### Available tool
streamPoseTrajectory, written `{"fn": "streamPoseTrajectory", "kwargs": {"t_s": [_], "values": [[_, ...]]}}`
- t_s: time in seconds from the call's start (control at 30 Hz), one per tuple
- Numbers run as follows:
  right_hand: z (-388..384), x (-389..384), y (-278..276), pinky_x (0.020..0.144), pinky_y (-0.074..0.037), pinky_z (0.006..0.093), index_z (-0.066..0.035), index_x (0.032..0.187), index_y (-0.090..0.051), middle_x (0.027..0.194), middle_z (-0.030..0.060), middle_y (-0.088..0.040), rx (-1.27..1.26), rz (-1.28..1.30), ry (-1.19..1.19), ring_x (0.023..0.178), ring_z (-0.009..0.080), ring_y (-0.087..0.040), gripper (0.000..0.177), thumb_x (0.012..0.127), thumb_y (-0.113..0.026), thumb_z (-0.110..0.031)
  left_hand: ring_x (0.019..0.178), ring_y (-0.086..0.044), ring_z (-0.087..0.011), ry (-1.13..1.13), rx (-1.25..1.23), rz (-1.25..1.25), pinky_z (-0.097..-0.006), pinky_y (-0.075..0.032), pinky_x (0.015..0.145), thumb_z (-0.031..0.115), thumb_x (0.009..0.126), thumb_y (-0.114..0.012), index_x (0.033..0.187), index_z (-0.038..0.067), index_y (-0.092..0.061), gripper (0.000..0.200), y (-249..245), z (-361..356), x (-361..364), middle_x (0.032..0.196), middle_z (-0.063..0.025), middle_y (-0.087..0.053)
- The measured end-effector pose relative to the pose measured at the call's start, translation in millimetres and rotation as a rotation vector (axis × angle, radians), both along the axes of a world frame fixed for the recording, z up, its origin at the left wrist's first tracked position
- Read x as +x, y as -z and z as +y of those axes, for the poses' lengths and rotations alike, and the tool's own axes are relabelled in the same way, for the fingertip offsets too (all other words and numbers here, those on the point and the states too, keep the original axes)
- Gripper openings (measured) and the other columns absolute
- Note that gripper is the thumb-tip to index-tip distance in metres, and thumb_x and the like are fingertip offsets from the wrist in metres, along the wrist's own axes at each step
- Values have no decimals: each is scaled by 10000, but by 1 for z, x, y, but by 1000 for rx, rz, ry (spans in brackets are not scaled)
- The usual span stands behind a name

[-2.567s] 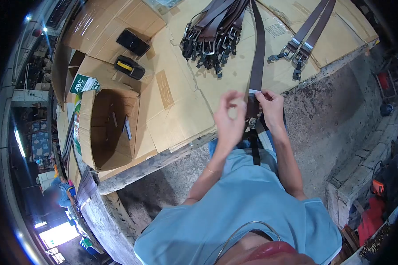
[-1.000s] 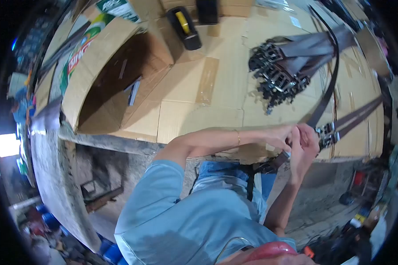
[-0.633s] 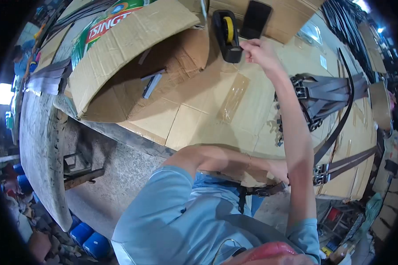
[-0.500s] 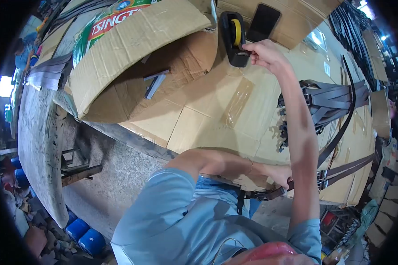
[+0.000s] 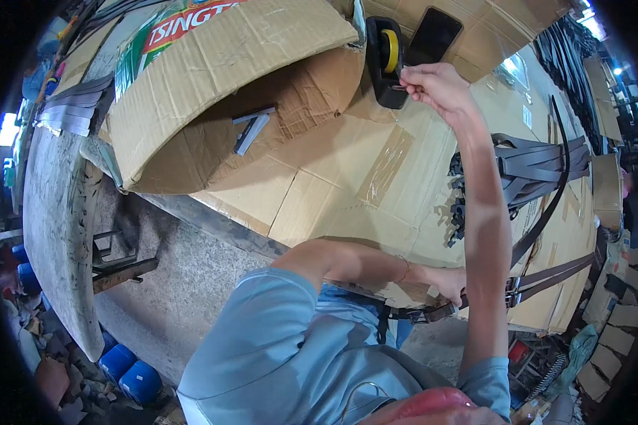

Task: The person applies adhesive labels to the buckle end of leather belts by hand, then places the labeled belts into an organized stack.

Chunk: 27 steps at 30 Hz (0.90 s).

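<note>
My right hand (image 5: 436,86) is at the front end of a black tape dispenser (image 5: 388,88), beside its yellow-cored roll (image 5: 389,51). Its thumb and fingers are pinched together near the cutting edge; a strip of tape seems to be between them, though it is hard to see. Near the table's front edge, my left hand (image 5: 448,285) is closed around dark brown belts (image 5: 556,275) with metal buckles (image 5: 512,292). A buckled end (image 5: 432,312) hangs over the edge, to the left of that hand. My right forearm crosses in front of part of the belts.
An open cardboard box (image 5: 227,64) holds a few small strips at the table's back left. A black phone (image 5: 434,35) lies behind the dispenser. Bundled grey straps (image 5: 546,166) with buckles rest right of my forearm. Flattened cardboard (image 5: 333,205) covers the tabletop.
The view has shifted slightly, so the dispenser and phone sit a little further right. My right fingertips have moved slightly off the dispenser's front, still pinched. The left hand keeps its hold.
</note>
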State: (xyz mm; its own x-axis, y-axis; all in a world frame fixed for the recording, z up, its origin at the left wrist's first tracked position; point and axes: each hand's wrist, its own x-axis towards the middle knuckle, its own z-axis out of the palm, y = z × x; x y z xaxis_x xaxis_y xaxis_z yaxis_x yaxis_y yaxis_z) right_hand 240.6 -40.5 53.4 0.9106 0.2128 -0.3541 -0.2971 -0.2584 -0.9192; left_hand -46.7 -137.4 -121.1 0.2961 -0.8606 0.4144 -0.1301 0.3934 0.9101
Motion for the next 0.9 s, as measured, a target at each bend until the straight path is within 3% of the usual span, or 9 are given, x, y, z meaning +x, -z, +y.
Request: {"fn": "streamPoseTrajectory", "kwargs": {"t_s": [0.1,0.17,0.2,0.27,0.5,0.73,0.83,0.9], "values": [[-2,-11,9,590,-453,216,47,890,-597,795,74,-616,-2,-56,62,668,96,-537,120,822,-638,-43,588,-615,-169,26,-134,159,-305,-483,442,72,621,-723,1055,22,-590,457,-7,10,4,824,-93,-628],[2,-23,11,587,-457,221,49,930,-577,800,81,-622,-19,-97,136,659,100,-542,159,815,-645,-37,713,-617,-129,187,167,118,-290,-500,557,122,652,-733,1108,28,-574,492,-8,9,5,946,-112,-612],[4,-27,12,584,-461,226,51,970,-557,806,88,-629,-36,-139,210,650,105,-548,205,807,-653,-30,713,-617,-129,186,166,119,-290,-500,557,122,652,-733,1108,28,-574,492,-9,8,5,946,-112,-612],[4,-30,16,580,-463,229,50,993,-540,795,88,-628,-48,-152,206,639,107,-549,238,801,-657,-28,823,-561,-96,134,-1,81,-276,-470,720,181,704,-737,1076,20,-571,438,-9,4,4,959,-91,-574],[3,-37,19,586,-466,221,15,1034,-568,762,64,-615,-65,-125,130,620,100,-541,258,793,-652,-19,821,-553,-98,125,28,146,-279,-464,714,177,712,-728,1077,24,-567,427,6,38,8,951,-84,-570],[2,-39,25,588,-462,216,-29,1109,-613,750,44,-608,-35,-176,88,613,77,-522,296,814,-626,-22,820,-545,-100,127,67,230,-282,-457,708,172,721,-717,1077,28,-563,414,15,12,4,943,-77,-566],[5,-40,31,575,-466,243,-25,1085,-639,728,83,-651,-92,-231,96,586,93,-562,287,805,-589,13,819,-541,-101,127,83,260,-283,-454,705,169,725,-712,1077,30,-561,408,21,35,7,939,-74,-564],[12,-46,33,546,-416,195,-52,1106,-643,638,1,-585,-337,-360,138,535,52,-486,283,826,-607,-42,818,-539,-102,130,93,280,-284,-452,703,168,728,-709,1077,31,-559,404,24,30,10,936,-72,-562]]}}
